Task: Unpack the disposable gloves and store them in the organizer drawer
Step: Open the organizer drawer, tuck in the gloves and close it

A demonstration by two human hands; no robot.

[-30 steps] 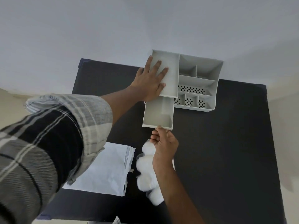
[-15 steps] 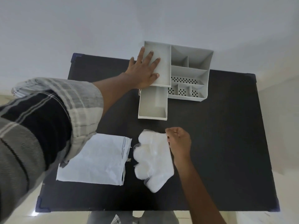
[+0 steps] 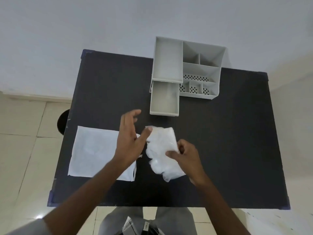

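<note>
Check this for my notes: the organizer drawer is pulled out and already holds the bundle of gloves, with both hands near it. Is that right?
Not quite. The head view shows the drawer pulled out but empty; the bundle of gloves lies on the table, with the left hand and right hand on it.

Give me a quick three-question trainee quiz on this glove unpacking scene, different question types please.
1. True or false: the pulled-out grey plastic organizer drawer already holds gloves.
2. Which hand grips the crumpled clear plastic bundle of white disposable gloves: A left hand, B right hand?
3. Fill in: the flat white paper packet lies on the black ____.

Key: 1 false; 2 B; 3 table.
</note>
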